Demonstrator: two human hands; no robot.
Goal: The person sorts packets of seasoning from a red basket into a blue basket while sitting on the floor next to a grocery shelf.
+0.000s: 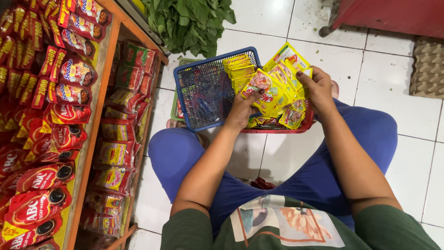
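My left hand (242, 110) and my right hand (317, 86) both grip a fanned bunch of small yellow seasoning sachets (277, 85), held above two baskets on the floor. The left thumb presses on a yellow sachet with a red picture. A blue plastic basket (203, 92) holds a stack of yellow sachets (239, 70) standing along its right side. A red basket (296, 127) beneath my hands carries more loose yellow sachets. I squat over them in blue trousers.
An orange wooden rack (88, 139) at left is packed with red sauce pouches (44, 178) and red packets on lower shelves. A bunch of green leaves (189, 21) lies behind the baskets. Grey egg trays (428, 67) sit at right, and a red cabinet base (393, 16) stands behind.
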